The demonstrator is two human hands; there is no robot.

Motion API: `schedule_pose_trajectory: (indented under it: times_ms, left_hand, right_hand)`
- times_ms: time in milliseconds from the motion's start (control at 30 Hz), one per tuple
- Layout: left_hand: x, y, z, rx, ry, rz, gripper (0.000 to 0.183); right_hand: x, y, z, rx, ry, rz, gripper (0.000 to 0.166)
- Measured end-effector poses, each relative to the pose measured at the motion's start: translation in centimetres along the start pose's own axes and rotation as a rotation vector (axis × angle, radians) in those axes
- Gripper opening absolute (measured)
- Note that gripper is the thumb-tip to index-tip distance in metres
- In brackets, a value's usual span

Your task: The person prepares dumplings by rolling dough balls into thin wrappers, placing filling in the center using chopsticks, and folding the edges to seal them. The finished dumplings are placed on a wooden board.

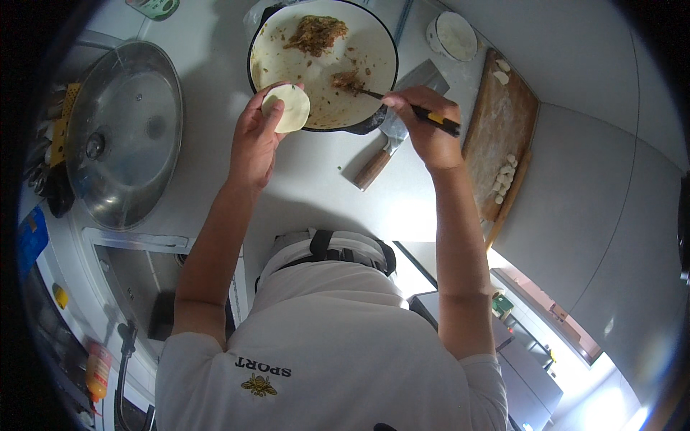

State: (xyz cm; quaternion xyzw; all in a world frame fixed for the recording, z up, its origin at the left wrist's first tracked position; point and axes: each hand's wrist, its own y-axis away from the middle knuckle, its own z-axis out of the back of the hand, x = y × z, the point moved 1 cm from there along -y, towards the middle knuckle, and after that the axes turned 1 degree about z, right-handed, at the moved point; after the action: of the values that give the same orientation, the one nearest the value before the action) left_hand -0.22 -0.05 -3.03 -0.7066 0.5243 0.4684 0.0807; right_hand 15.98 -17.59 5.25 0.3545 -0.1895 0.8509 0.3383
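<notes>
A round, pale dough wrapper point(294, 110) lies across the fingers of my left hand point(256, 132), with the thumb pressed on top of it. My right hand point(431, 121) grips a utensil with a black and yellow handle point(431, 117). Its thin dark tip reaches into a white pan with a black rim point(323, 102) and touches a small clump of minced filling point(347, 81). A larger heap of brown filling point(317, 35) sits at the pan's far side, and smears mark the bottom. Beneath my right hand lies a cleaver point(374, 167) with a wooden handle.
To the right, a floured wooden board point(498, 129) bears several dough pieces point(505, 178) and a rolling pin point(509, 199). A bowl of white powder point(455, 36) stands behind. At left are a large glass lid point(126, 134) and a sink point(135, 269).
</notes>
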Motion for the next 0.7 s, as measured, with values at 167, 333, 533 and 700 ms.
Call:
schedule_pose_trajectory:
  times_ms: [167, 333, 533, 700]
  left_hand:
    - [-0.3, 0.3, -0.1, -0.025, -0.051, 0.002, 0.036]
    - [-0.2, 0.1, -0.1, -0.003, -0.011, 0.000, 0.035]
    - [-0.3, 0.1, -0.1, 0.015, 0.064, 0.009, 0.034]
    - [-0.9, 0.6, -0.6, 0.072, 0.209, 0.084, 0.043]
  right_hand:
    - [-2.2, 0.5, 1.0, -0.206, -0.530, -0.335, 0.036]
    - [-4.0, 1.0, 2.4, -0.306, -0.807, -0.414, 0.045]
    - [-4.4, 1.9, 2.6, -0.332, -0.954, -0.405, 0.046]
    - [-2.6, 2.8, 2.9, -0.276, -1.164, -0.346, 0.042]
